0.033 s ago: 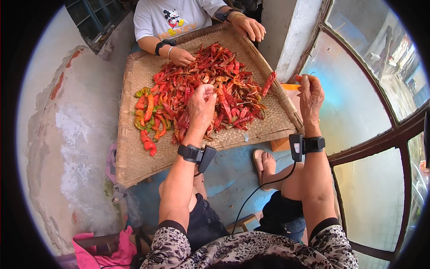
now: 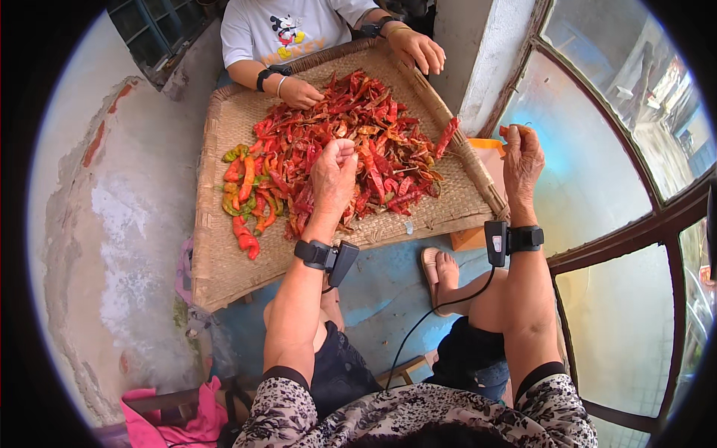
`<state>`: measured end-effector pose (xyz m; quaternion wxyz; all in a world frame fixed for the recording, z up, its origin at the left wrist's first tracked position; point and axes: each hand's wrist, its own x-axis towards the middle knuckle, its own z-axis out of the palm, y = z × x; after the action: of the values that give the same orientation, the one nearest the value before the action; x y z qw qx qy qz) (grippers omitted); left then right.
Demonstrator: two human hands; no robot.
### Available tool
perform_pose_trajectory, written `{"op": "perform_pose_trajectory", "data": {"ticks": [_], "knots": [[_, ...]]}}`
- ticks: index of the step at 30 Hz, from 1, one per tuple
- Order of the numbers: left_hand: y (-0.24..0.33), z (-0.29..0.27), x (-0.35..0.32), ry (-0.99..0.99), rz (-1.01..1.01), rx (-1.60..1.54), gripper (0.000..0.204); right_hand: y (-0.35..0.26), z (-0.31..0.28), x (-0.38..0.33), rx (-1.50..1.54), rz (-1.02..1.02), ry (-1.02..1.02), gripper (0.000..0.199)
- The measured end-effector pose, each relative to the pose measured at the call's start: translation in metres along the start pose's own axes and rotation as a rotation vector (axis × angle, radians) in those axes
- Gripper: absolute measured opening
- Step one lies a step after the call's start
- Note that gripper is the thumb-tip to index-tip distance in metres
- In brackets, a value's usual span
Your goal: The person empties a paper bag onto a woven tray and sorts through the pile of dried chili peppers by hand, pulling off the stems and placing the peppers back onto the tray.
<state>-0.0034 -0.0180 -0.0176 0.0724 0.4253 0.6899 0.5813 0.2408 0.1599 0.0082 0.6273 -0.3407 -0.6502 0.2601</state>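
Note:
A big heap of dried red chili peppers (image 2: 366, 108) covers the middle of a woven tray (image 2: 239, 280). My left hand (image 2: 334, 178) is over the near part of the heap, thumb and fingers pinched together; anything between them is too small to make out. Beyond the tray's right edge, my right hand (image 2: 523, 166) is raised and closed on a reddish chili pepper (image 2: 505, 132), which sticks out at the fingertips. Fresher red, orange and green peppers (image 2: 247, 179) lie in a group at the heap's left.
Across the tray sits a person (image 2: 280, 30), one hand on the peppers and the other on the rim. An orange box (image 2: 469, 239) stands under the tray's right side. Frosted window panes (image 2: 582, 142) rise at the right, a plaster wall (image 2: 127, 187) at the left. Pink cloth (image 2: 179, 422) lies lower left.
My right hand has shifted a little to the right with the chili pepper, and its wrist has turned slightly. My left hand stays almost in place.

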Motion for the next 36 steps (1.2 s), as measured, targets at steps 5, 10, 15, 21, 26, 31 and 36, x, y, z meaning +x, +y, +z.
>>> {"op": "perform_pose_trajectory", "data": {"ticks": [5, 10, 15, 21, 26, 31, 36], "knots": [[0.011, 0.004, -0.004, -0.027, -0.119, -0.191, 0.017, 0.025, -0.031, -0.013, -0.939, -0.076, -0.169, 0.022], [0.014, 0.001, -0.01, -0.095, -0.182, -0.304, 0.017, -0.028, 0.015, -0.035, -0.288, -0.138, -0.493, 0.035], [0.021, 0.014, -0.02, -0.22, -0.224, -0.41, 0.019, -0.047, 0.072, -0.081, 0.082, -0.02, -0.706, 0.035], [0.018, 0.013, -0.02, -0.255, -0.176, -0.19, 0.024, -0.045, 0.082, -0.077, 0.026, -0.002, -0.725, 0.023], [-0.001, 0.0, -0.016, -0.23, -0.172, 0.014, 0.024, -0.04, 0.067, -0.058, -0.223, -0.299, -0.463, 0.013], [-0.005, 0.003, -0.013, -0.163, -0.174, -0.063, 0.024, 0.001, 0.015, -0.014, -0.621, -0.271, -0.155, 0.012], [0.006, 0.009, -0.017, -0.268, -0.326, -0.262, 0.028, 0.007, -0.005, -0.023, -0.839, -0.283, -0.267, 0.024]]}}
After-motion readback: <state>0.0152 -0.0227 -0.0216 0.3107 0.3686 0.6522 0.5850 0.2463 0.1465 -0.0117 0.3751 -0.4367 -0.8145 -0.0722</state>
